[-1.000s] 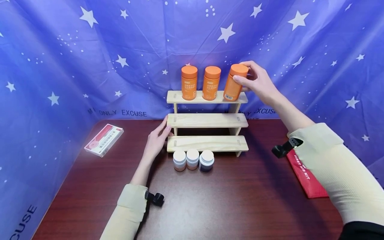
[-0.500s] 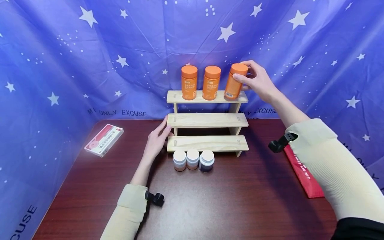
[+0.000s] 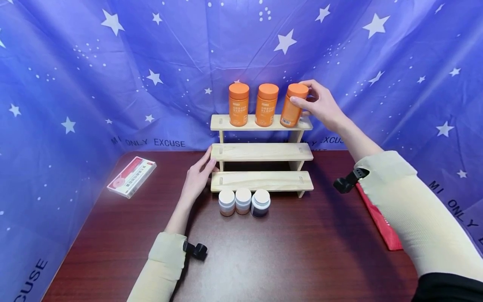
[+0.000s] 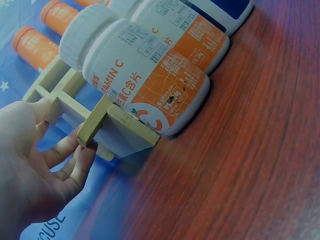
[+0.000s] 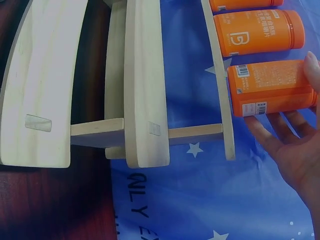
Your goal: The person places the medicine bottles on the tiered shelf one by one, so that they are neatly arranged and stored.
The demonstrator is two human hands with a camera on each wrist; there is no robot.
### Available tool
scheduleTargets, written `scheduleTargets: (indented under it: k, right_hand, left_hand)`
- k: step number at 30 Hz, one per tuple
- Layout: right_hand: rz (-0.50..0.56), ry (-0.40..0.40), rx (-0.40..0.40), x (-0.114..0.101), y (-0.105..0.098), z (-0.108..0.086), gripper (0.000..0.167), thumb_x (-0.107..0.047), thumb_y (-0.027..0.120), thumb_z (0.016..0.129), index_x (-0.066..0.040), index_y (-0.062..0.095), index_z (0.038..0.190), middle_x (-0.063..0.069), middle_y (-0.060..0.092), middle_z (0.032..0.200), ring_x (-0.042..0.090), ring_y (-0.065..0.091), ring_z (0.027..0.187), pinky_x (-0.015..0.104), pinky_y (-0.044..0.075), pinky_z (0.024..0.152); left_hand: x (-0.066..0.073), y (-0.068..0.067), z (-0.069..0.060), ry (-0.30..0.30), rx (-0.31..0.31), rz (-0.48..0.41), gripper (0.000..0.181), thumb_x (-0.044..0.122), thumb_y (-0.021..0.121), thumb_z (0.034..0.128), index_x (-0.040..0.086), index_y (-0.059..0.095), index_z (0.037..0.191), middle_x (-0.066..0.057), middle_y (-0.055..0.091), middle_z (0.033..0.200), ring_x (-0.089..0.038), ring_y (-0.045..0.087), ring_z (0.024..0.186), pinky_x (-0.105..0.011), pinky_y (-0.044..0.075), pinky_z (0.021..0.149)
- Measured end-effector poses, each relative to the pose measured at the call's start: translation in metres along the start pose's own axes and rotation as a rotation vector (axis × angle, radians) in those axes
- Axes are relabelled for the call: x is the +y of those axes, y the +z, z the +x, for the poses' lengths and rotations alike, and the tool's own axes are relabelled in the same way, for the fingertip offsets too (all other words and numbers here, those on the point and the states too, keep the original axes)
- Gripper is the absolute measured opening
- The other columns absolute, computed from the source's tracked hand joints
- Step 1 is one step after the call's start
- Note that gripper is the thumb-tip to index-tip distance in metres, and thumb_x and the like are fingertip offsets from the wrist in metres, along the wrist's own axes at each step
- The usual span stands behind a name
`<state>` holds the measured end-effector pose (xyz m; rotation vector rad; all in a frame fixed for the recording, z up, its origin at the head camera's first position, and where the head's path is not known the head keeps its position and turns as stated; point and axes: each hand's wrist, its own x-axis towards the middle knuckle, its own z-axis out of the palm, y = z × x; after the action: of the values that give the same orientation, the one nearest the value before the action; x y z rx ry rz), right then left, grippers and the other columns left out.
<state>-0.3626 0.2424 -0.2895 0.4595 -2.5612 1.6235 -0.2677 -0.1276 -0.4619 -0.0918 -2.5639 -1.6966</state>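
A three-tier wooden shelf (image 3: 260,152) stands on the table. On its top tier are two upright orange bottles (image 3: 238,105). Beside them my right hand (image 3: 320,102) grips a third orange bottle (image 3: 292,107), thumb in front and fingers behind. That bottle leans slightly, its base at the top board; its barcode label faces the right wrist view. My left hand (image 3: 197,174) holds the left side of the shelf, and in the left wrist view its fingertips (image 4: 86,155) curl against the wooden side pieces.
Several small items stand around: white vitamin C bottles (image 4: 145,75) and a dark-labelled white bottle (image 3: 260,204) before the lowest tier, a flat red-and-white box (image 3: 132,177) at left. A red pouch (image 3: 381,222) lies partly under the right sleeve. A blue starry curtain (image 3: 181,63) hangs behind.
The held orange bottle rose slightly, then came down and a little left, nearer the middle bottle. My right forearm shifted left. The left hand stayed on the shelf.
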Motion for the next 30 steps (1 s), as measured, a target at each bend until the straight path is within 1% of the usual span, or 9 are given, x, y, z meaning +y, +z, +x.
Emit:
scheduleTargets:
  k: [2,6,11,16,22,24,30]
  right_hand:
    - [-0.007,0.004,0.002,0.0012,0.0005,-0.0002,0.049,-0.033,0.072,0.097,-0.023,0.054,0.14,-0.007,0.059,0.125,0.015,0.062,0.116,0.023,0.061,0.079]
    - [-0.025,0.003,0.009,0.003,0.001,0.0001,0.051,-0.034,0.072,0.096,-0.023,0.052,0.142,-0.007,0.058,0.126,0.016,0.061,0.117,0.024,0.06,0.081]
    - [-0.024,-0.004,0.014,0.0058,0.0016,0.0027,0.051,-0.033,0.073,0.096,-0.023,0.053,0.142,-0.008,0.059,0.125,0.014,0.061,0.114,0.024,0.06,0.08]
    - [-0.031,-0.006,0.013,0.0088,0.0009,0.0045,0.052,-0.032,0.073,0.096,-0.022,0.053,0.142,-0.009,0.059,0.125,0.013,0.061,0.113,0.025,0.06,0.079]
    - [-0.051,-0.007,0.005,0.009,-0.0001,0.004,0.053,-0.034,0.073,0.096,-0.022,0.052,0.144,-0.009,0.059,0.126,0.013,0.061,0.115,0.026,0.06,0.08]
    - [-0.053,-0.012,0.006,0.0085,0.0001,0.0038,0.052,-0.033,0.073,0.096,-0.022,0.053,0.143,-0.009,0.06,0.126,0.012,0.061,0.113,0.025,0.06,0.08]
    - [-0.041,-0.024,0.005,0.0066,0.001,0.0027,0.051,-0.033,0.073,0.096,-0.022,0.054,0.142,-0.009,0.061,0.124,0.011,0.062,0.111,0.021,0.059,0.079]
  left_hand:
    - [0.0005,0.0,0.0003,0.0,-0.003,0.004,0.056,0.063,0.049,0.1021,0.05,0.037,0.155,-0.011,0.08,0.099,-0.024,0.076,0.095,-0.038,0.054,0.093]
    - [0.0012,-0.0001,0.0006,-0.001,-0.002,0.015,0.054,0.061,0.049,0.1028,0.051,0.037,0.155,-0.011,0.08,0.1,-0.025,0.075,0.097,-0.038,0.051,0.096]
    - [0.0006,-0.0007,0.0006,0.002,-0.003,0.01,0.054,0.061,0.05,0.1028,0.051,0.036,0.155,-0.011,0.08,0.1,-0.025,0.076,0.1,-0.041,0.053,0.099]
    - [0.0,0.0,0.0006,0.001,0.001,0.018,0.054,0.061,0.05,0.1026,0.052,0.036,0.154,-0.011,0.08,0.1,-0.024,0.075,0.098,-0.043,0.05,0.103]
    - [0.001,0.0009,0.0003,0.001,0.001,0.021,0.054,0.061,0.049,0.103,0.051,0.037,0.154,-0.01,0.08,0.1,-0.024,0.074,0.093,-0.039,0.049,0.098]
    - [0.0013,0.0005,0.0002,0.001,0.002,0.019,0.053,0.061,0.049,0.1031,0.052,0.037,0.154,-0.011,0.08,0.1,-0.025,0.074,0.093,-0.039,0.049,0.097]
    - [0.0023,-0.0009,0.0001,0.001,0.001,0.013,0.055,0.06,0.05,0.1034,0.048,0.037,0.156,-0.012,0.08,0.1,-0.026,0.073,0.105,-0.042,0.049,0.102]
